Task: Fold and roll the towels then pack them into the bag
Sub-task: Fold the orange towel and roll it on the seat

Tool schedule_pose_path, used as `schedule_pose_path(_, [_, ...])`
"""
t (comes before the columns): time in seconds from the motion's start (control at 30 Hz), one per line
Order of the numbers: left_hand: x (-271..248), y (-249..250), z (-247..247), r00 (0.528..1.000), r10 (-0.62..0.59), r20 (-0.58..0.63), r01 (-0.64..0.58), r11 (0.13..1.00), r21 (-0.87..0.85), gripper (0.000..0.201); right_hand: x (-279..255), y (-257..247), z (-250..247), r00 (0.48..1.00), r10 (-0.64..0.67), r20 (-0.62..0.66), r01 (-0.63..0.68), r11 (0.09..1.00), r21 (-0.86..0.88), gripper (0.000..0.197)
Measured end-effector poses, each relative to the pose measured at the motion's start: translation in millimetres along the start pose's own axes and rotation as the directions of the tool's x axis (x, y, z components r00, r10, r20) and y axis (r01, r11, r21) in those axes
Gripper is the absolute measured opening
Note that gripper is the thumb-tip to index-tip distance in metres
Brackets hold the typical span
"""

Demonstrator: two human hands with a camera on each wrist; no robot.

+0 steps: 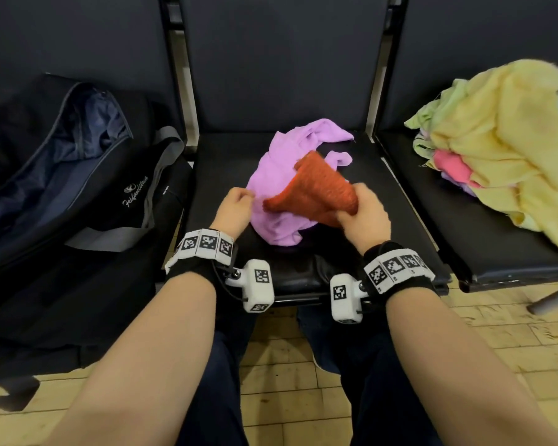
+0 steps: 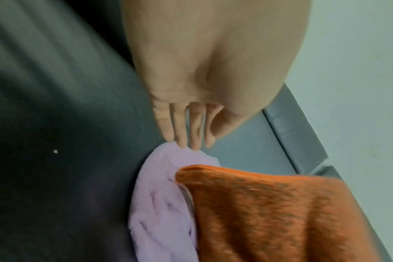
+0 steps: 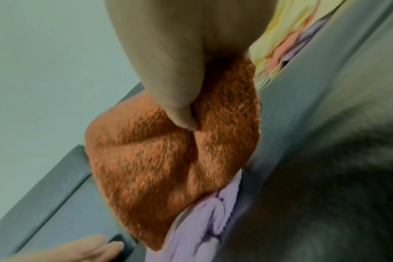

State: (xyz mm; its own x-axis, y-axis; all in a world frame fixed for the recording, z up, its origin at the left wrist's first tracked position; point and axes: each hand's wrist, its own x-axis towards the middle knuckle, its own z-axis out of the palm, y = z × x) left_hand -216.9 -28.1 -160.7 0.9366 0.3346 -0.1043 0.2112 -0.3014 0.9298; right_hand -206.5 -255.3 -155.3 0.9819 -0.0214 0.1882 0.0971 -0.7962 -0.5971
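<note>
Orange towel [image 1: 316, 191] — nubbly, cone-shaped, in right hand [image 1: 364, 217]

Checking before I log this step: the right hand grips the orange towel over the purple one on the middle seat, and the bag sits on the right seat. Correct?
Not quite. The bag sits on the left seat, as the head view shows. The rest holds: the right hand grips the orange towel over the purple towel on the middle seat.

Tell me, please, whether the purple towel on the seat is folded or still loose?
Loose: the purple towel lies crumpled on the seat, unfolded, under the orange towel.
</note>
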Motion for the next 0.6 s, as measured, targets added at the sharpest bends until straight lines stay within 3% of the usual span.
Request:
schedule_pose_path(0.1, [0, 2, 16, 0.974, 0.081, 0.211, -0.109, 0.986, 0.125, 0.027, 2, 7, -14, 0.974, 0.118, -0.191, -0.101, 0.99, 0.097, 0.04])
schedule_pose_path(0.2, [-4, 9, 40, 0.839, 0.02, 0.543, -0.238, 0.912, 0.334, 0.029, 0, 14, -22, 0.959, 0.15, -0.241, -0.13, 0.987, 0.098, 0.039])
schedule_pose_path(0.27, [0, 3, 51, 0.775, -0.125, 0.62, -0.293, 0.797, 0.528, 0.033, -1, 16, -22, 0.965, 0.141, -0.222, -0.125, 0.989, 0.081, 0.036])
schedule_pose_path(0.3, [5, -3, 54, 0.792, -0.177, 0.585, -0.284, 0.741, 0.608, 0.039, -1, 17, -22, 0.97, 0.127, -0.207, -0.116, 0.991, 0.064, 0.036])
schedule_pose_path(0.33, [9, -9, 54, 0.84, -0.196, 0.506, -0.247, 0.692, 0.678, 0.046, -2, 18, -21, 0.977, 0.109, -0.184, -0.103, 0.994, 0.041, 0.036])
schedule_pose_path(0.4, [15, -12, 45, 0.973, -0.135, 0.19, -0.049, 0.678, 0.734, 0.055, -2, 18, -18, 0.99, 0.063, -0.127, -0.064, 0.998, -0.002, 0.039])
schedule_pose_path(0.47, [19, -8, 35, 0.992, -0.106, -0.069, 0.126, 0.8, 0.587, 0.054, -2, 17, -16, 0.998, 0.002, -0.061, -0.004, 1.0, -0.022, 0.041])
schedule_pose_path(0.53, [24, -3, 30, 0.988, -0.046, -0.149, 0.102, 0.914, 0.394, 0.043, -3, 14, -14, 0.998, -0.058, 0.021, 0.058, 0.998, -0.017, 0.041])
schedule_pose_path(0.6, [25, 0, 26, 0.981, 0.046, -0.189, -0.001, 0.973, 0.232, 0.027, -4, 11, -10, 0.985, -0.113, 0.127, 0.117, 0.993, -0.025, 0.043])
